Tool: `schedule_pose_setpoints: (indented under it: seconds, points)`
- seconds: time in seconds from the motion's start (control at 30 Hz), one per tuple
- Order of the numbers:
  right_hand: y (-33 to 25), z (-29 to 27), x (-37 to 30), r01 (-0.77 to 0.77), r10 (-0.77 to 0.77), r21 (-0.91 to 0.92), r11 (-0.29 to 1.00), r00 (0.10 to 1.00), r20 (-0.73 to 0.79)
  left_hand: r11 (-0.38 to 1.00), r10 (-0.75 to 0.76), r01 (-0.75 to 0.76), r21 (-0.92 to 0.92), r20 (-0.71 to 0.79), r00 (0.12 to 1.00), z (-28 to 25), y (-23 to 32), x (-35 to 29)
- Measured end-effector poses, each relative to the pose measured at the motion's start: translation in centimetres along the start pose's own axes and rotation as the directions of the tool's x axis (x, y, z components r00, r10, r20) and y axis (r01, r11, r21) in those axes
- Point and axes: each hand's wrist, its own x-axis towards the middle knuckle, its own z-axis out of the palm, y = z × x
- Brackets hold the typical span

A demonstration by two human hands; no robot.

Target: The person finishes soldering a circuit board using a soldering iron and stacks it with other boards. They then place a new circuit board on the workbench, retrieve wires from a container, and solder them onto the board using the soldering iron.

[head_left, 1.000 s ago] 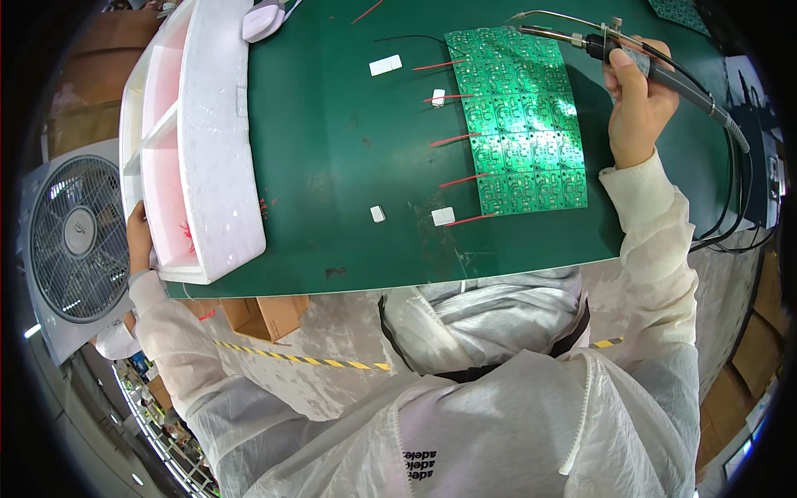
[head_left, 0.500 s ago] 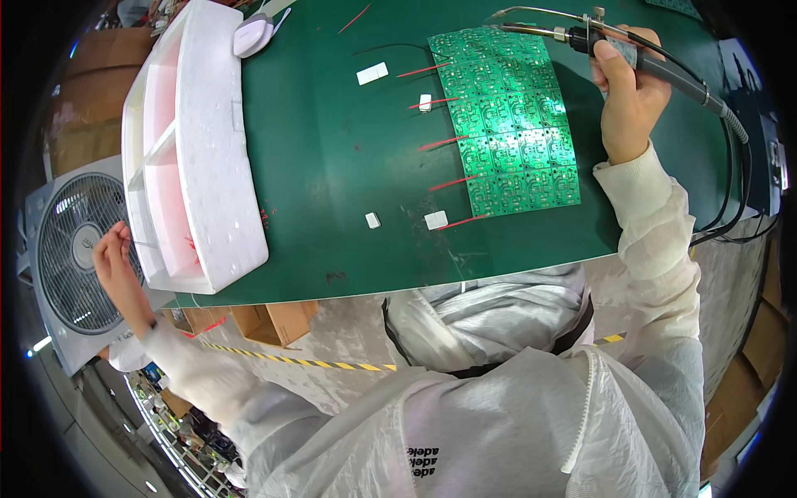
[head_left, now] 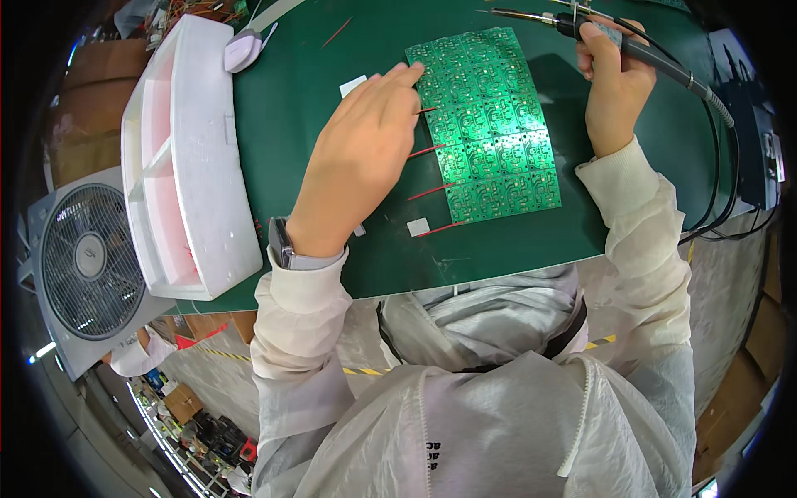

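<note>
A green panel of printed circuit boards lies on the green table mat. Several red wires stick out leftward from its left edge. My left hand, back upward, has its fingers drawn together with the tips at the panel's upper left edge. Whatever they pinch is hidden beneath them. To the right of the panel, my right hand is wrapped round the handle of a soldering iron, whose tip points left above the panel's far edge. A small white block sits by the nearest red wire.
A white foam tray with compartments stands at the left, a small pale lilac device beside its far end. Beyond it is a grey box fan. A dark blue unit and cables are at the right. One loose red wire lies farther back.
My left hand has moved from beside the foam tray rightward to the panel's upper left edge. The soldering iron has shifted slightly up and left, still in my right hand.
</note>
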Motion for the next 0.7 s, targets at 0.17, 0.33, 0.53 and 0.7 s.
schedule_pose_setpoints:
  seconds: [0.17, 0.33, 0.53, 0.7]
  points:
    - [-0.7, 0.2, -0.3, -0.076, 0.076, 0.0, 0.997, 0.997, -0.003, 0.913, -0.295, 0.292, -0.284, 0.031, 0.955, 0.0, 0.3, -0.1]
    - [-0.1, -0.4, -0.5, 0.004, -0.003, -0.021, 1.0, 1.0, 0.014, 0.821, -0.434, 0.31, -0.48, -0.172, 0.885, 0.6, 0.1, 0.1]
    - [-0.2, -0.2, -0.9, 0.001, 0.002, -0.033, 0.999, 0.998, 0.065, 0.417, -0.629, 0.392, -0.82, 0.051, 0.775, 0.3, 0.7, 1.0]
    - [0.0, -0.5, -1.0, -0.067, 0.063, 0.078, 0.995, 0.996, 0.058, 0.455, -0.681, 0.456, -0.765, 0.032, 0.732, 1.4, 0.6, 0.7]
